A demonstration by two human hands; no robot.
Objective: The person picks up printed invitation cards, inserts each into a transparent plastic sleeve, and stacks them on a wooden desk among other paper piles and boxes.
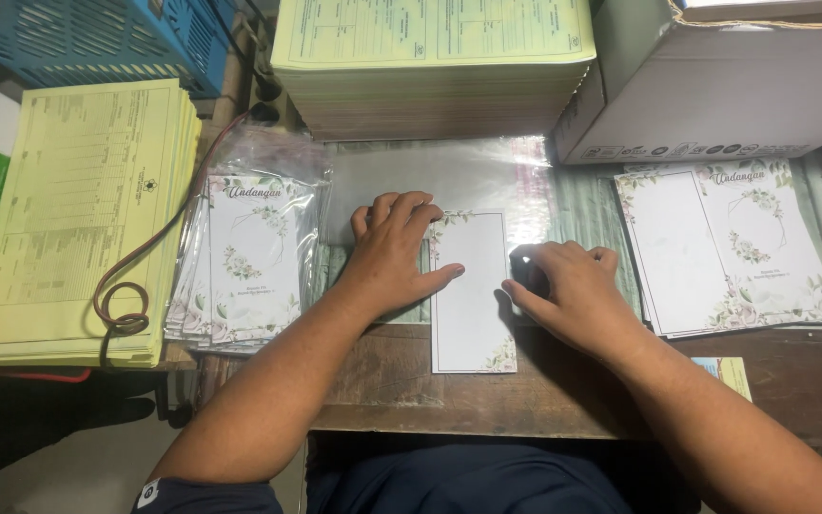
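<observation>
A folded white card with a floral border (473,290) lies upright on the wooden table (411,390) in front of me. My left hand (394,252) rests flat along the card's left edge, thumb touching it. My right hand (563,286) presses its curled fingers on the card's right edge. Under and behind the card lie clear plastic sleeves (449,181). A stack of sleeved floral cards (254,257) sits to the left. A pile of unsleeved opened floral cards (730,243) lies to the right.
Yellow printed forms (78,219) are stacked at the left with a brown cable loop (121,305) on them. A thicker yellow stack (430,57) stands behind. A white cardboard box (715,86) is at the back right, a blue basket (97,38) at the back left.
</observation>
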